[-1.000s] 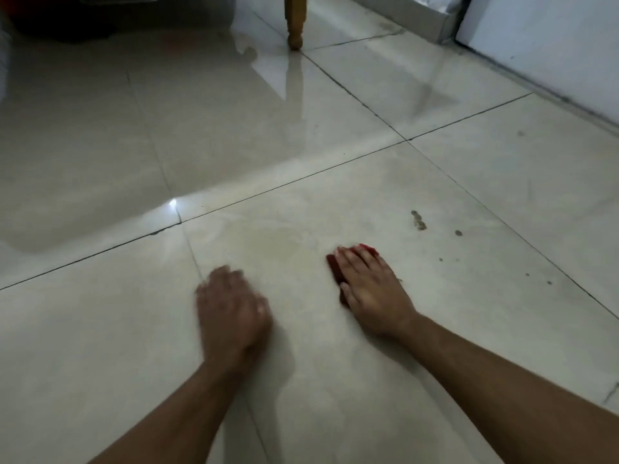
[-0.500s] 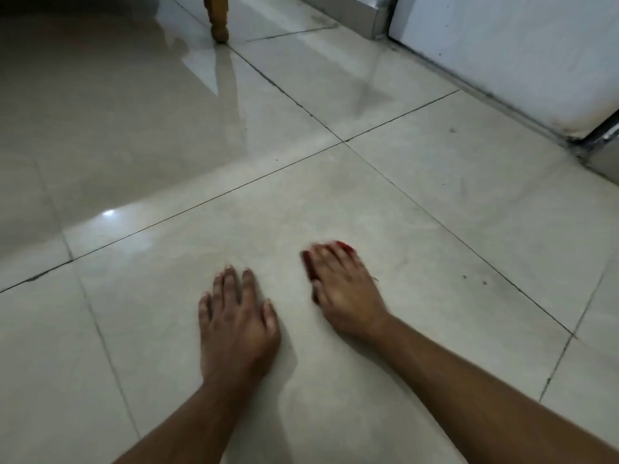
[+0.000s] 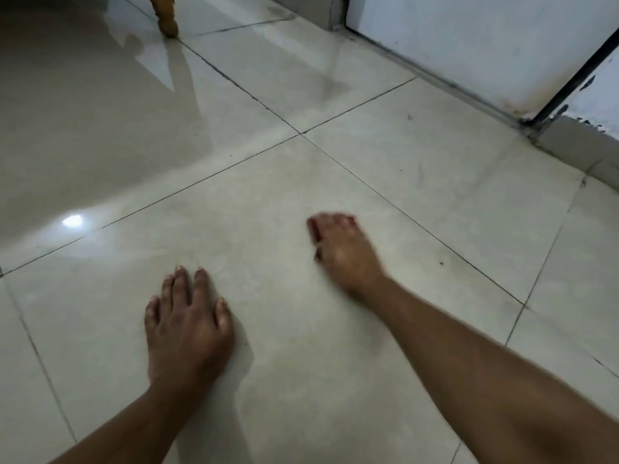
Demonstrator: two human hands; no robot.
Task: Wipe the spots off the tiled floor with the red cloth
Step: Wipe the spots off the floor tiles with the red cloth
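My right hand (image 3: 345,252) lies flat on the pale tiled floor (image 3: 261,202) and presses the red cloth (image 3: 313,228) down. Only a thin red edge of the cloth shows at the left of the fingers; the hand is motion-blurred. My left hand (image 3: 187,321) rests flat on the same tile, fingers straight and spread, holding nothing. A small dark spot (image 3: 441,262) sits on the tile to the right of my right hand. Fainter specks (image 3: 409,117) mark the tile farther back.
A wooden furniture leg (image 3: 164,15) stands at the top left on the glossy floor. A white door (image 3: 469,45) with a dark frame and a grey sill (image 3: 576,142) runs along the right. Dark grout lines cross the floor.
My right hand has slid the cloth rightward and forward across the tile. The view has shifted right, bringing the door and sill in. My left hand has settled flat.
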